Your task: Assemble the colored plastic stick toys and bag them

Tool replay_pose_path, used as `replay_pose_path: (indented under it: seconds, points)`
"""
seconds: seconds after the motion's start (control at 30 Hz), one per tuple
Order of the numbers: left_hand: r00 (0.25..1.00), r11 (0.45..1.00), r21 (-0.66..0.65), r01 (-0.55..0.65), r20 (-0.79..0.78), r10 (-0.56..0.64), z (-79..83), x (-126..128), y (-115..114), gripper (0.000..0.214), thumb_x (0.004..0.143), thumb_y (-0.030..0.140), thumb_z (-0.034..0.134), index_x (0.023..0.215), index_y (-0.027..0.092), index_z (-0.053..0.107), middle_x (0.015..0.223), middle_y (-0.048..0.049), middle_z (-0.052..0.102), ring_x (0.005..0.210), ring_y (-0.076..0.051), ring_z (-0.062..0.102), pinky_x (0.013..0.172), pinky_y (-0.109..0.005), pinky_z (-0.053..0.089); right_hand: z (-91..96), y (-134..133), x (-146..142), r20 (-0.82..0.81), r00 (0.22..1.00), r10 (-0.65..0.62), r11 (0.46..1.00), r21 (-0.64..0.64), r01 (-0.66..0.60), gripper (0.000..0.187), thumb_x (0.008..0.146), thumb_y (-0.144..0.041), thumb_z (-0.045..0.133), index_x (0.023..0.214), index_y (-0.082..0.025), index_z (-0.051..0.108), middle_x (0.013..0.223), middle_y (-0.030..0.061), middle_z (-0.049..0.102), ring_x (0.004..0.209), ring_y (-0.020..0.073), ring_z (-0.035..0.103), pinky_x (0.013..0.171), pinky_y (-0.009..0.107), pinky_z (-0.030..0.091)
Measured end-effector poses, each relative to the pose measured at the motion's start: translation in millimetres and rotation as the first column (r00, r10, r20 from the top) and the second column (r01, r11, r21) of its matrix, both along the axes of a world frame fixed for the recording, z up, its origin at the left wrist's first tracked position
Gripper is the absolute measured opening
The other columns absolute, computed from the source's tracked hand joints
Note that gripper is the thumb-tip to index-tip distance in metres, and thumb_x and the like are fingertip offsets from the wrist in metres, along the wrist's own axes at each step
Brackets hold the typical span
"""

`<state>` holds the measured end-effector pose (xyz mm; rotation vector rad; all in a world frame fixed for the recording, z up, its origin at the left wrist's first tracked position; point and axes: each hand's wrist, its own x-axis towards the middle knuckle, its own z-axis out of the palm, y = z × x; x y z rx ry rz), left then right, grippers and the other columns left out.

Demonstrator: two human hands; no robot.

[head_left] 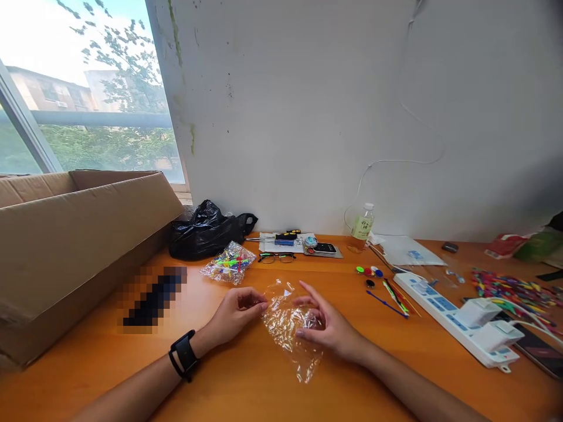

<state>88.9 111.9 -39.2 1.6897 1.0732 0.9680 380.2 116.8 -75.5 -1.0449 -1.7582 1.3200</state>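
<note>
A crumpled transparent plastic bag is between my two hands, just above the wooden table. My left hand, with a black band on its wrist, pinches the bag's left edge between thumb and fingertips. At the bag's right side is my right hand, its index finger stretched out and its thumb apart from the other fingers. Those fingers are against or just behind the film; the exact contact is hard to make out. Beyond the hands lies a filled plastic bag of small coloured parts.
A large cardboard box stands at left, near a black plastic bag. Glasses, screwdrivers and a bottle sit toward the wall. Coloured discs, thin strips and a power strip lie right.
</note>
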Motion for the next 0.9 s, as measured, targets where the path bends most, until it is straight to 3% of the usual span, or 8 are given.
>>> replay_pose_path:
  seconds: [0.07, 0.13, 0.2, 0.3, 0.5, 0.7, 0.8, 0.9]
  points:
    - [0.998, 0.999, -0.045, -0.014, 0.063, 0.017, 3.6, 2.7, -2.6, 0.037, 0.085, 0.052, 0.079, 0.089, 0.015, 0.077, 0.086, -0.0067, 0.078, 0.076, -0.019, 0.067, 0.068, -0.027, 0.05, -1.3, 6.9, 1.0, -0.066, 0.998, 0.02, 0.995, -0.099, -0.027, 0.093, 0.073, -0.05, 0.093, 0.152, -0.021, 0.053, 0.113, 0.0085, 0.07, 0.09, 0.02, 0.07, 0.083, 0.034, 0.058]
    - [0.992, 0.995, -0.08, -0.052, 0.113, 0.061, 6.4, 4.6, -3.6, 0.038, 0.079, 0.052, 0.084, 0.082, 0.015, 0.075, 0.078, -0.0045, 0.076, 0.07, -0.016, 0.063, 0.063, -0.025, 0.047, 1.7, 12.1, 2.8, -0.068, 0.997, 0.038, 0.99, -0.135, -0.047, 0.066, 0.071, -0.05, 0.095, 0.123, -0.016, 0.072, 0.091, 0.0028, 0.07, 0.077, 0.0157, 0.065, 0.072, 0.028, 0.054]
    - [0.984, 0.99, -0.112, -0.081, 0.151, 0.097, 8.5, 5.3, -3.0, 0.04, 0.074, 0.052, 0.088, 0.076, 0.015, 0.072, 0.072, -0.0022, 0.072, 0.066, -0.014, 0.06, 0.06, -0.023, 0.044, 7.8, 14.1, 4.4, -0.072, 0.996, 0.046, 0.989, -0.138, -0.055, 0.052, 0.07, -0.047, 0.096, 0.103, -0.014, 0.075, 0.083, 0.0007, 0.069, 0.071, 0.0132, 0.062, 0.067, 0.025, 0.05]
    - [0.973, 0.985, -0.141, -0.1, 0.193, 0.127, 9.4, 4.4, -1.0, 0.045, 0.069, 0.053, 0.091, 0.069, 0.015, 0.067, 0.066, 0.0002, 0.067, 0.062, -0.012, 0.056, 0.058, -0.022, 0.042, 16.9, 12.2, 6.3, -0.073, 0.993, 0.09, 0.977, -0.188, -0.103, 0.047, 0.066, -0.043, 0.099, 0.093, -0.013, 0.075, 0.076, -0.0006, 0.069, 0.067, 0.0112, 0.06, 0.062, 0.021, 0.048]
    - [0.97, 0.973, -0.227, -0.029, 0.231, 0.083, 6.8, 2.0, -2.7, 0.047, 0.067, 0.047, 0.095, 0.069, 0.015, 0.061, 0.068, 0.0009, 0.067, 0.062, -0.011, 0.057, 0.059, -0.021, 0.042, 23.3, 8.5, 14.6, -0.044, 0.972, 0.231, 0.92, -0.314, -0.233, 0.047, 0.057, -0.036, 0.103, 0.089, -0.013, 0.077, 0.075, 0.0, 0.073, 0.063, 0.0105, 0.064, 0.059, 0.019, 0.051]
    - [0.94, 0.931, -0.302, 0.203, 0.326, -0.099, 14.7, 6.7, -11.9, 0.044, 0.084, 0.055, 0.082, 0.1, 0.015, 0.073, 0.1, -0.009, 0.077, 0.091, -0.02, 0.069, 0.081, -0.03, 0.052, 28.9, 5.9, 17.6, 0.046, 0.917, 0.397, 0.872, -0.33, -0.361, 0.05, 0.062, -0.038, 0.101, 0.102, -0.013, 0.083, 0.079, 0.0036, 0.078, 0.064, 0.0114, 0.066, 0.057, 0.017, 0.049]
    - [0.953, 0.915, -0.347, 0.207, 0.283, -0.108, 20.4, 10.4, -17.5, 0.046, 0.088, 0.058, 0.077, 0.092, 0.013, 0.075, 0.093, -0.0087, 0.076, 0.082, -0.018, 0.066, 0.074, -0.027, 0.049, 30.3, 0.0, 12.8, 0.059, 0.886, 0.46, 0.849, -0.322, -0.42, 0.047, 0.07, -0.042, 0.096, 0.107, -0.014, 0.084, 0.083, 0.0046, 0.078, 0.066, 0.0107, 0.065, 0.058, 0.017, 0.049]
    - [0.974, 0.896, -0.399, 0.193, 0.191, -0.125, 23.6, 11.2, -19.4, 0.04, 0.078, 0.05, 0.089, 0.08, 0.013, 0.072, 0.073, -0.0024, 0.072, 0.067, -0.014, 0.061, 0.063, -0.024, 0.042, 27.9, -5.3, 8.3, 0.082, 0.873, 0.481, 0.843, -0.316, -0.435, 0.045, 0.076, -0.046, 0.092, 0.108, -0.016, 0.084, 0.086, 0.005, 0.078, 0.068, 0.011, 0.065, 0.06, 0.018, 0.05]
